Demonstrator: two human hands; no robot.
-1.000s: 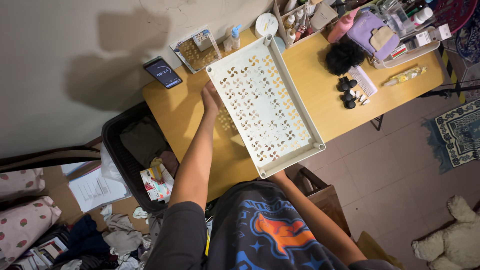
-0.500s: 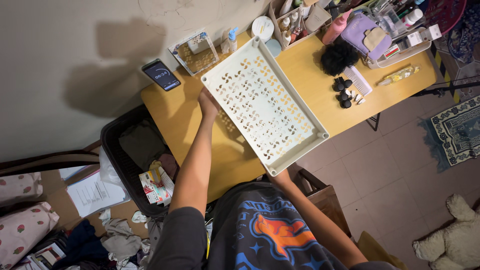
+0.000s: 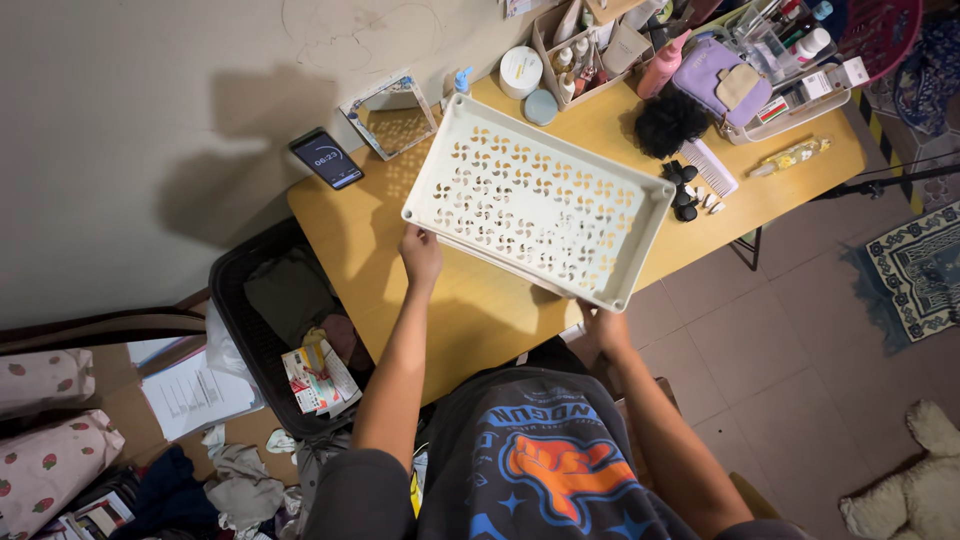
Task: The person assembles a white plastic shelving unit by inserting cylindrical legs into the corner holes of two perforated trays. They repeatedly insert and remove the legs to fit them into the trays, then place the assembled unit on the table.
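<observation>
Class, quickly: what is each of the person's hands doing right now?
Left hand: closed on the near edge of the white perforated plastic tray.
Right hand: gripping the same tray's near right corner.

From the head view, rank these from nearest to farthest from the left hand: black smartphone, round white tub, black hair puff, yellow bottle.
From the left hand:
1. Black smartphone, up-left on the table's edge.
2. Round white tub, far side by the wall.
3. Black hair puff, right of the tray.
4. Yellow bottle, far right.
</observation>
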